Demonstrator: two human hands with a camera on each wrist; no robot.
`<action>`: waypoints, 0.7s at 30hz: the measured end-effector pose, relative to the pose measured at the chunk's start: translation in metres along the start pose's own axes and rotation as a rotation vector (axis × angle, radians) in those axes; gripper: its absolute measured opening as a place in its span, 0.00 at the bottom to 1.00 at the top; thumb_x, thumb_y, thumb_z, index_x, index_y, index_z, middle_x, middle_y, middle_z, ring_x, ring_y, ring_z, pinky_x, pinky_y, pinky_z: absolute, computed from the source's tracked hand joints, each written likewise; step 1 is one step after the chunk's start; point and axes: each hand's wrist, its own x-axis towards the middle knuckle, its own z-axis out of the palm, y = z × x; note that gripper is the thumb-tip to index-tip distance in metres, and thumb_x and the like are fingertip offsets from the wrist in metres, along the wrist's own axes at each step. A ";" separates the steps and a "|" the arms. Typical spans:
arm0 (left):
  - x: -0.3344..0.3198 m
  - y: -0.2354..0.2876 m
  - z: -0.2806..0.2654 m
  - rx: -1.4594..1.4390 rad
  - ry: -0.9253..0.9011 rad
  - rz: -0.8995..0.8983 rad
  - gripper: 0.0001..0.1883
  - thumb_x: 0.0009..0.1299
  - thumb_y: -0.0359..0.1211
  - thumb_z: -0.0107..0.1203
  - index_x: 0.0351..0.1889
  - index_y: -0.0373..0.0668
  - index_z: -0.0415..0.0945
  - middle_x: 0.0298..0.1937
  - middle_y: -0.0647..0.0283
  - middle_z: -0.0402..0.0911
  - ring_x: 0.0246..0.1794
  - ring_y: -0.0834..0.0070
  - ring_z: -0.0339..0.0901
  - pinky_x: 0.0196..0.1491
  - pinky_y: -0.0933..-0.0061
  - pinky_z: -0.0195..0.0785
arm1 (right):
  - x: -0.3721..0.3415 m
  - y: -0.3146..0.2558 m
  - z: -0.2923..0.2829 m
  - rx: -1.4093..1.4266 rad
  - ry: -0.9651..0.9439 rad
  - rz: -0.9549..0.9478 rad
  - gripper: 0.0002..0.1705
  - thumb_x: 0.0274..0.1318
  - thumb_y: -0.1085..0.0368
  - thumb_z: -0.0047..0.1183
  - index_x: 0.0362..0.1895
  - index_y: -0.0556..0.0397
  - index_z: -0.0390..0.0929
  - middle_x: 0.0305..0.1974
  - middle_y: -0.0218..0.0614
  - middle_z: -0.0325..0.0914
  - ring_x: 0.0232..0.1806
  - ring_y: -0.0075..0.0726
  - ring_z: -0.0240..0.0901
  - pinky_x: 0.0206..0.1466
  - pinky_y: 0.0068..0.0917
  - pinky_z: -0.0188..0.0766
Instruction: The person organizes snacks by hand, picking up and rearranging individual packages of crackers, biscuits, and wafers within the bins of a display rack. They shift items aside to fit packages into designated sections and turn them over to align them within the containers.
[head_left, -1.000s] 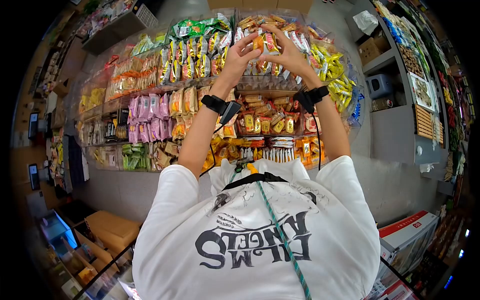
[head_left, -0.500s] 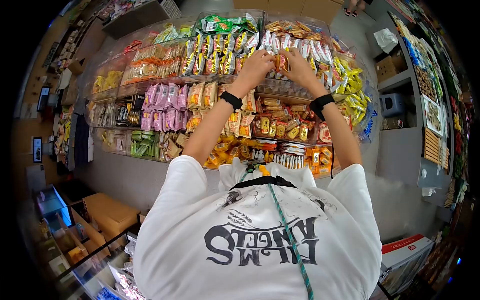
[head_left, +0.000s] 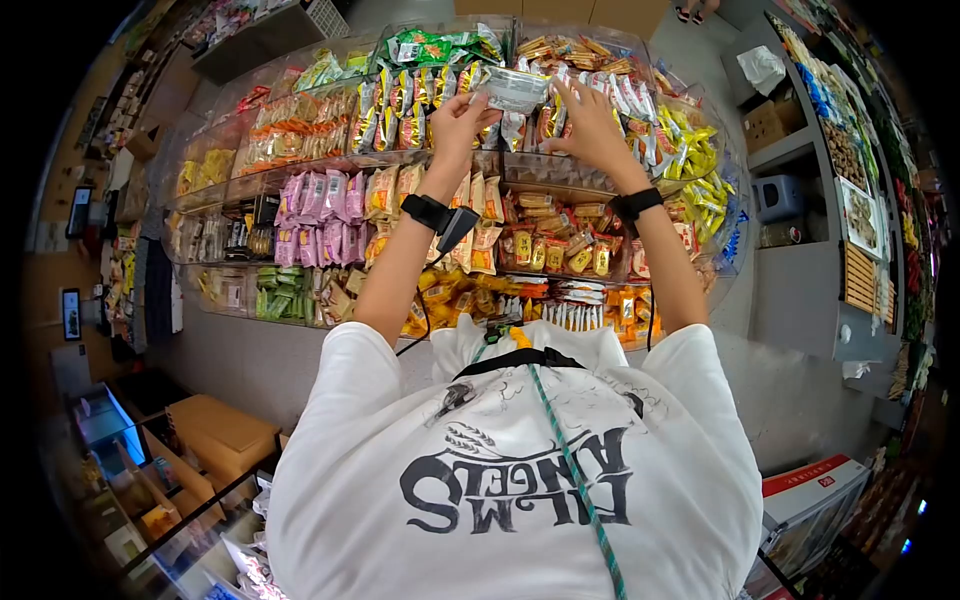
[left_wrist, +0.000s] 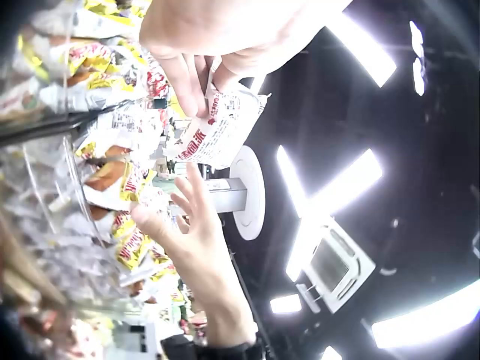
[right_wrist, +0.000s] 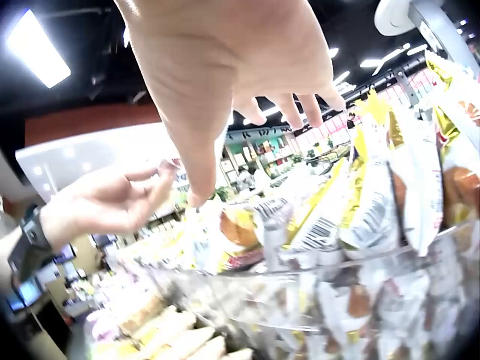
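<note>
With fingertips and thumb, my left hand (head_left: 460, 125) pinches one end of a flat snack packet (head_left: 517, 90). The packet is above the display rack, its pale printed back towards the head camera. Red lettering and small print on the packet (left_wrist: 217, 127) show in the left wrist view. My right hand (head_left: 592, 125) is beside the packet's other end, thumb and fingers spread and nothing gripped. In the right wrist view the right hand (right_wrist: 232, 60) reaches over upright packets (right_wrist: 367, 202) with bread-like pictures, and the left hand (right_wrist: 105, 202) appears across from it.
A tiered clear-plastic rack (head_left: 420, 157) holds rows of wrapped snacks, among them purple packets (head_left: 320, 195), green bags (head_left: 440, 45) and yellow packets (head_left: 690, 145). Clear dividers stand up between its compartments. A grey shelf unit (head_left: 800, 270) stands to the right.
The packet's orange front showed between both hands a second ago; now its pale back shows. My hands dipped to the packet row, then parted, leaving the packet in the left hand.
</note>
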 end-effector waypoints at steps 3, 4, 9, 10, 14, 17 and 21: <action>0.000 -0.011 0.004 -0.251 -0.031 -0.167 0.14 0.74 0.34 0.56 0.49 0.33 0.74 0.44 0.56 0.80 0.46 0.67 0.82 0.54 0.68 0.79 | 0.004 -0.006 -0.008 0.494 0.091 0.073 0.61 0.42 0.36 0.69 0.74 0.51 0.54 0.66 0.54 0.63 0.67 0.53 0.61 0.65 0.51 0.64; -0.002 -0.014 0.008 -0.339 -0.053 -0.226 0.12 0.74 0.33 0.55 0.49 0.33 0.73 0.44 0.56 0.80 0.47 0.66 0.81 0.56 0.69 0.78 | 0.006 -0.007 -0.007 0.811 0.009 0.177 0.62 0.42 0.35 0.69 0.74 0.54 0.53 0.65 0.53 0.63 0.66 0.51 0.63 0.62 0.47 0.68; -0.010 -0.025 0.026 -0.214 -0.099 -0.018 0.07 0.75 0.28 0.53 0.47 0.34 0.73 0.47 0.56 0.81 0.47 0.67 0.82 0.53 0.70 0.79 | 0.007 -0.018 -0.034 1.652 0.001 0.487 0.50 0.60 0.37 0.55 0.74 0.56 0.53 0.67 0.50 0.61 0.63 0.43 0.66 0.55 0.40 0.74; -0.013 -0.023 0.027 0.002 -0.096 0.199 0.06 0.75 0.27 0.52 0.45 0.35 0.75 0.46 0.55 0.82 0.46 0.69 0.82 0.50 0.71 0.78 | 0.003 -0.016 -0.036 1.646 0.039 0.527 0.44 0.67 0.39 0.46 0.74 0.55 0.52 0.70 0.49 0.55 0.65 0.43 0.64 0.59 0.38 0.72; -0.024 -0.019 0.033 0.177 -0.134 0.530 0.07 0.74 0.21 0.49 0.43 0.37 0.77 0.48 0.57 0.83 0.47 0.72 0.83 0.49 0.73 0.77 | -0.006 0.000 -0.042 1.909 -0.128 0.732 0.39 0.66 0.40 0.49 0.70 0.54 0.62 0.66 0.44 0.61 0.64 0.38 0.66 0.58 0.34 0.70; -0.017 -0.025 0.032 0.178 -0.153 0.569 0.08 0.73 0.20 0.49 0.45 0.37 0.77 0.49 0.59 0.83 0.49 0.71 0.82 0.49 0.72 0.77 | -0.008 0.009 -0.035 1.602 -0.296 0.367 0.39 0.61 0.41 0.57 0.67 0.52 0.68 0.66 0.46 0.65 0.68 0.37 0.60 0.69 0.38 0.56; -0.018 -0.019 0.026 0.474 -0.138 0.673 0.11 0.71 0.19 0.49 0.48 0.38 0.78 0.52 0.56 0.81 0.49 0.69 0.81 0.53 0.71 0.74 | -0.013 0.000 -0.056 1.445 -0.415 0.342 0.34 0.56 0.51 0.64 0.64 0.51 0.72 0.44 0.32 0.77 0.43 0.25 0.73 0.46 0.31 0.70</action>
